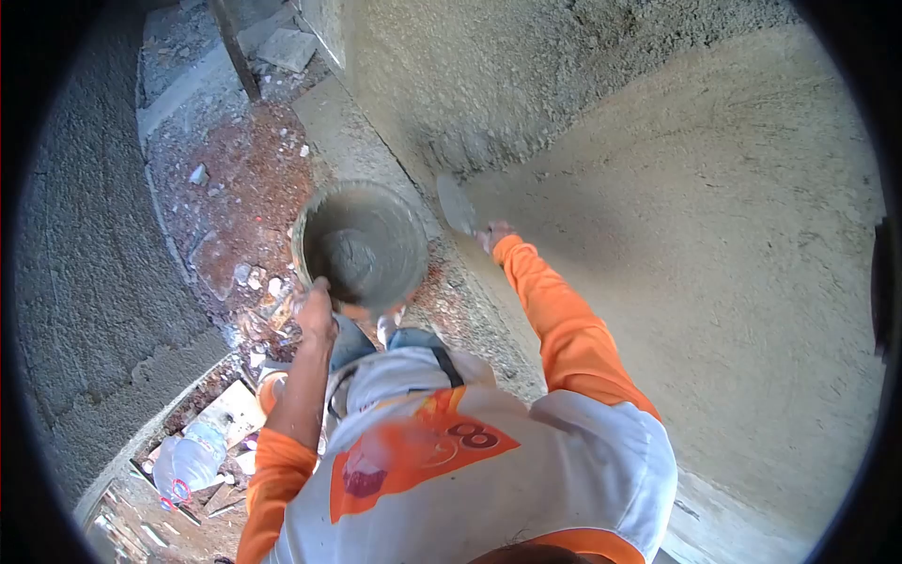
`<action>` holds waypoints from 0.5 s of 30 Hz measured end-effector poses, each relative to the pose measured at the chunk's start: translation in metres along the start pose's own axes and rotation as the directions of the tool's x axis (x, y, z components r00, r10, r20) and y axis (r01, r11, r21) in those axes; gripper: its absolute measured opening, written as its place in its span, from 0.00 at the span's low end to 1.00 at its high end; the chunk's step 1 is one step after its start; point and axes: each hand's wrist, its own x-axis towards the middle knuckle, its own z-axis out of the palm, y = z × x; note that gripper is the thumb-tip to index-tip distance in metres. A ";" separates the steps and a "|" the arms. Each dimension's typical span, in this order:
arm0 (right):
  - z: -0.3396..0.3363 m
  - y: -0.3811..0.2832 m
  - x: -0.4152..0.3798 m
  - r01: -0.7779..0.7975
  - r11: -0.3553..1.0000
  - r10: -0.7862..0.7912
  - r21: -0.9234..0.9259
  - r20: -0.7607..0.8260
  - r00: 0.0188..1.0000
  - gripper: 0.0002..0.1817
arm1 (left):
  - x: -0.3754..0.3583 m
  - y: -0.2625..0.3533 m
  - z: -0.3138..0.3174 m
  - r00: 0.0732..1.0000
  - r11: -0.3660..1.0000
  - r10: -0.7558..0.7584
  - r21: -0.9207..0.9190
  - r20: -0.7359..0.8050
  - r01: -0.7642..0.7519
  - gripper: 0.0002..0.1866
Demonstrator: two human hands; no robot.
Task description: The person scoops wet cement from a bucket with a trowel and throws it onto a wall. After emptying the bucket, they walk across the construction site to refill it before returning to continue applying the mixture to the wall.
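My left hand (316, 308) grips the near left rim of a round bucket (413, 211), its fingers wrapped over the edge. Wet grey mortar (362, 258) coats the inside and lies at the bottom. To the right, my right hand (495, 235) is closed round the handle of a trowel (456, 205). The trowel's blade points up and left, right at the foot of the plastered wall (639, 216). Most of the handle is hidden in my fingers.
Rough fresh plaster (489, 85) covers the wall's upper part. Red soil with rubble (244, 179) spreads left of the bucket, and a wooden post (235, 52) stands beyond. A dark rough wall (103, 254) runs along the left. A plastic bag (193, 461) lies among debris at lower left.
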 end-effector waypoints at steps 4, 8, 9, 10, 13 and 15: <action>0.017 0.016 0.035 -0.037 0.981 0.019 -0.189 -0.094 0.995 0.31 | -0.025 0.024 -0.021 0.988 0.989 -0.149 0.021 -0.030 0.150 0.13; -0.078 0.003 -0.025 -0.082 0.991 0.057 -0.108 -0.220 0.974 0.31 | -0.031 0.022 -0.034 0.989 0.988 -0.145 0.045 -0.032 0.147 0.11; -0.108 0.000 -0.046 -0.056 0.992 0.028 -0.117 -0.229 0.973 0.30 | -0.020 0.009 -0.042 0.989 0.988 -0.145 0.047 -0.014 0.146 0.11; -0.138 -0.004 -0.064 -0.024 0.997 0.004 -0.075 -0.257 0.966 0.26 | 0.001 -0.018 -0.052 0.983 0.980 -0.180 0.080 -0.026 0.181 0.07; -0.219 -0.032 -0.129 -0.086 0.966 0.132 0.245 -0.178 0.975 0.22 | -0.011 0.005 -0.035 0.984 0.977 -0.173 0.131 0.031 0.168 0.05; -0.254 -0.044 -0.161 0.104 0.992 -0.068 0.069 -0.396 0.916 0.19 | -0.016 0.017 -0.026 0.981 0.989 -0.144 -0.018 0.131 0.147 0.07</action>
